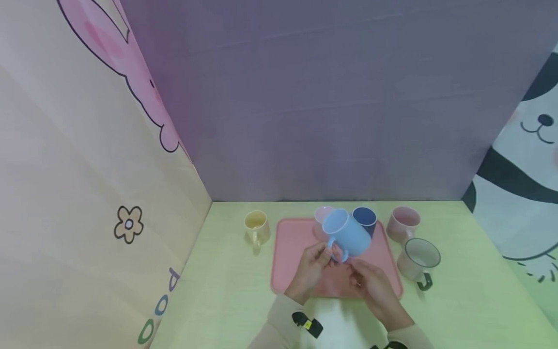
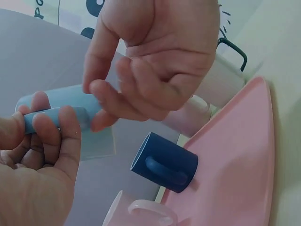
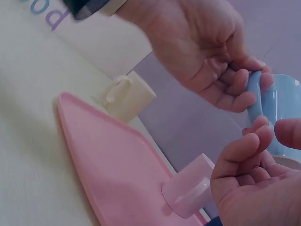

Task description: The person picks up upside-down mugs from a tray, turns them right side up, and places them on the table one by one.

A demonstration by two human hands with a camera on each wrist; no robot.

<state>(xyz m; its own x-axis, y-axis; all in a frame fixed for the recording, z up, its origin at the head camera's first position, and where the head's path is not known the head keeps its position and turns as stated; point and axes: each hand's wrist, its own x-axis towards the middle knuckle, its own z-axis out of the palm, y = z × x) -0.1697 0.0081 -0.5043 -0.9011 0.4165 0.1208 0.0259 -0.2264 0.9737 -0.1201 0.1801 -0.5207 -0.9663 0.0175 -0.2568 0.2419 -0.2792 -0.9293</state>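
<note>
A light blue mug (image 1: 355,237) is held up over the pink tray (image 1: 285,247), tilted with its mouth toward the upper left. My left hand (image 1: 311,269) pinches its handle (image 3: 254,96) between thumb and fingers. Close by the handle's lower end is my right hand (image 1: 372,286), its fingers loosely bent; in the right wrist view its fingertips (image 3: 263,134) come right up to the handle. A pale pink mug (image 3: 188,186) and a dark blue mug (image 2: 167,162) stand on the tray's far part, partly hidden behind the light blue one in the head view.
Left of the tray stands a cream-yellow mug (image 1: 257,227). To the right are a dusty pink mug (image 1: 403,225) and, nearer, a white mug (image 1: 414,264) with a dark rim and dark handle. A grey-purple wall (image 1: 331,121) rises behind the table.
</note>
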